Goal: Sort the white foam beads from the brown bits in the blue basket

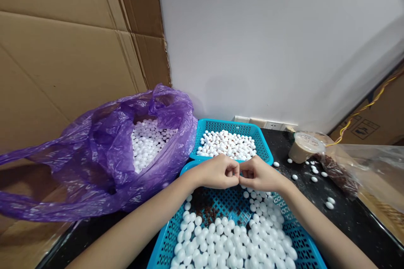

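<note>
When seen from above, left hand and right hand curled inward, side by side, fingertips pressed together in a small pinch just over the far edge of a blue plastic basket; anything between those fingertips hidden, so no telling what, if anything, in the pinch. Directly below the hands, in that same basket, a heap of white balls, with dark brown crumbs scattered across the mesh bottom toward the far side. Just beyond the hands, a second blue basket, holding more white balls and a few brown flecks. To the left, a crumpled purple plastic bag, open at the top and full of white balls. To the right, on a black countertop, loose white balls lying here and there, then a lidded plastic cup and a clear plastic bag with brown crumbs inside. Farther out, cardboard on the left, a white wall ahead, a wall socket low down, and a yellow wire on the right.
</note>
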`<action>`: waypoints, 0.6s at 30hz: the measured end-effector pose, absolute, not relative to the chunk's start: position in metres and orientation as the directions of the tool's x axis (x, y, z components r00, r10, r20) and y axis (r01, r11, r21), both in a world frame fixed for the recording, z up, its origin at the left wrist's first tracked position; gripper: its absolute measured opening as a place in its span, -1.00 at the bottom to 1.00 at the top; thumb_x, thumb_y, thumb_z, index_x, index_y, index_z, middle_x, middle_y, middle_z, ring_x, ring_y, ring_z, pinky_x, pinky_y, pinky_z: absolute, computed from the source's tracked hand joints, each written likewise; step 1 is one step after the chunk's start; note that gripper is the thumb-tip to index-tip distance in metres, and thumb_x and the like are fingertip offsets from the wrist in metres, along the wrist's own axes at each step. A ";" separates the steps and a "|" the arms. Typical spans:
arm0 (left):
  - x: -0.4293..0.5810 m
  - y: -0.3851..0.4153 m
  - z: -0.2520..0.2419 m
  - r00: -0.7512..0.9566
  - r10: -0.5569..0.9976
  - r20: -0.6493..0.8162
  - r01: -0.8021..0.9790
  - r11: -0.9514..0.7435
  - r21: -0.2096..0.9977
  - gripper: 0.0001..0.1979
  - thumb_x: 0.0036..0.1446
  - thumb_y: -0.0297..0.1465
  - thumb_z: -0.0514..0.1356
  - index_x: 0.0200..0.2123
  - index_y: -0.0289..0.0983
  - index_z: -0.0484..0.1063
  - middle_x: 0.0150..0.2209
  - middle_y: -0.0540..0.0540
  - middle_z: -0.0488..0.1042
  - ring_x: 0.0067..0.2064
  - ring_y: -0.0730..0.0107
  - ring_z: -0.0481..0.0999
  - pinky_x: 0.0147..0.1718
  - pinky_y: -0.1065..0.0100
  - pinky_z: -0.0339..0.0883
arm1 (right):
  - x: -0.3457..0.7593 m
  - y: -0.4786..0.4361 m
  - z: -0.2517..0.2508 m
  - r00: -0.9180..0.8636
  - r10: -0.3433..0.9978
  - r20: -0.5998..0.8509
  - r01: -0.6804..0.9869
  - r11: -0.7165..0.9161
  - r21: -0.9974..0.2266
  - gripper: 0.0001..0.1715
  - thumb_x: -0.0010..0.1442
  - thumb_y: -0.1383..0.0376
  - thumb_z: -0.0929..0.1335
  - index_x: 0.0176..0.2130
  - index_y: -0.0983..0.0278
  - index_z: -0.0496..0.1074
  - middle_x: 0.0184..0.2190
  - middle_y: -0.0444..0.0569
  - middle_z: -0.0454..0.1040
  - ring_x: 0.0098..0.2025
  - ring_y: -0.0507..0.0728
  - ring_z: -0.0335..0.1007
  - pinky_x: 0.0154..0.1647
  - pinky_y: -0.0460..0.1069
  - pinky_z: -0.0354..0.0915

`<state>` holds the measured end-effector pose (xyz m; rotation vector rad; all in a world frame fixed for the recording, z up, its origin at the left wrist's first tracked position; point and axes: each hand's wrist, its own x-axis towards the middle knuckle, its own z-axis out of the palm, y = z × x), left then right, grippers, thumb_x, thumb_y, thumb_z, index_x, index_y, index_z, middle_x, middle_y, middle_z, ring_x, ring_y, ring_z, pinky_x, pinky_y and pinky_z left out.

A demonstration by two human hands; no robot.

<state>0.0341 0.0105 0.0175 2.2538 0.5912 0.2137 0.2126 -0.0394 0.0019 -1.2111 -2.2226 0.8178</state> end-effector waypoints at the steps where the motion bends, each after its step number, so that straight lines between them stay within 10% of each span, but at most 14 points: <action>1: 0.034 0.010 0.018 0.880 0.473 -0.049 0.362 -0.599 0.714 -0.88 -0.13 -0.51 0.06 -0.53 -0.30 0.39 -0.62 0.05 0.31 -0.59 0.53 0.26 -0.62 0.52 0.07 | 0.212 -0.040 0.002 -0.504 0.855 0.119 0.610 0.450 -0.652 -0.89 -0.04 0.46 0.27 -0.54 0.32 0.34 -0.73 -0.26 0.12 -0.66 -0.09 -0.01 -0.64 -0.17 -0.07; 10: 0.034 0.003 0.015 0.865 0.501 -0.011 0.499 -0.858 0.123 -0.82 -0.09 -0.50 0.05 -0.61 -0.33 0.42 -0.65 -0.12 0.38 -0.59 0.30 0.36 -0.61 0.38 0.10 | 0.206 -0.044 0.001 -0.546 0.832 0.097 0.755 0.538 -0.375 -0.86 0.02 0.39 0.27 -0.49 0.30 0.41 -0.69 -0.19 0.27 -0.65 -0.07 -0.01 -0.60 -0.11 -0.10; 18: 0.036 -0.013 0.028 0.750 0.628 -0.208 0.630 -0.774 -0.064 -0.77 -0.12 -0.53 0.05 -0.46 -0.44 0.52 -0.44 -0.32 0.52 -0.39 -0.02 0.53 -0.47 0.22 0.36 | 0.207 -0.045 -0.004 -0.537 0.844 0.004 0.802 0.512 -0.307 -0.86 0.02 0.33 0.27 -0.48 0.30 0.40 -0.65 -0.14 0.35 -0.63 -0.05 0.03 -0.60 -0.11 -0.13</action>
